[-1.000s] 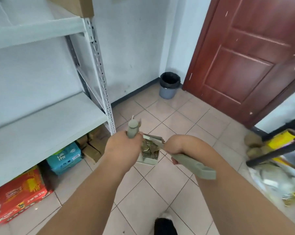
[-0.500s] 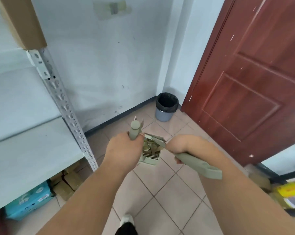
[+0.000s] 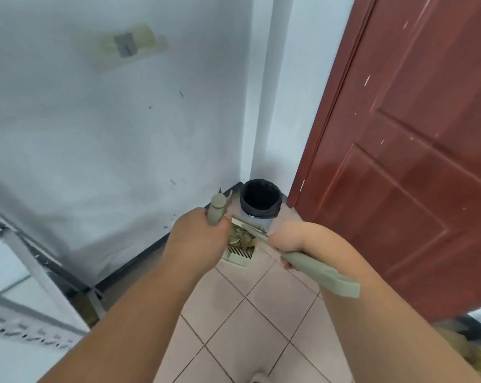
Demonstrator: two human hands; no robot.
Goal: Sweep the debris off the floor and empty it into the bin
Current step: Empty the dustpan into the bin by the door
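Sweeping judged done — debris [image 3: 240,239] carried in dustpan [image 3: 239,251], handle gripped by left hand [image 3: 198,239]. Brush handle [image 3: 319,270] clasped in right hand [image 3: 287,237]. Bin [image 3: 260,201] stood in floor corner by door [image 3: 399,161], just beyond dustpan — emptying left.

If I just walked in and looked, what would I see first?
The two hands in the middle: the left hand grips a dustpan handle and the right hand holds a brush handle. Between them sits the dustpan, full of dry leaves. Just beyond, in the corner beside the big red-brown door, stands a small bin with a black liner.
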